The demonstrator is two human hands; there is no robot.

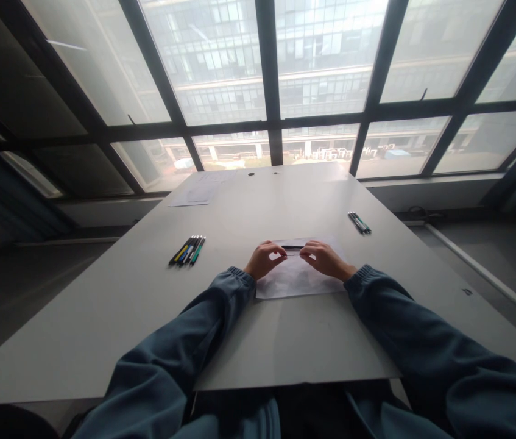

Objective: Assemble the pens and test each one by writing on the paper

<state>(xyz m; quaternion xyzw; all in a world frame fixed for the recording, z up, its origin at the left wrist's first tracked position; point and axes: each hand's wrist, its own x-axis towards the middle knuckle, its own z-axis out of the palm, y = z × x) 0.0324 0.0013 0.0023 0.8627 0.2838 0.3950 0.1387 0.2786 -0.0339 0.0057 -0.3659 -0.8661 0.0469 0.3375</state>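
Observation:
My left hand (pixel 267 259) and my right hand (pixel 324 259) face each other above a white sheet of paper (pixel 301 285). Both are closed in a pinch, fingertips holding the two ends of a thin dark rod (pixel 293 255), perhaps a pen part. Just beyond it a thicker black pen-like piece (pixel 292 247) spans the space between my fingers; whether it is held too or lies on the paper I cannot tell. The fingers hide the ends of both pieces.
On the white table (pixel 120 317), a row of several pens (pixel 187 250) lies at left and a smaller bunch of pens (pixel 359 222) at right. Another paper sheet (pixel 196 192) is at the far left. Windows (pixel 225 61) stand behind the table.

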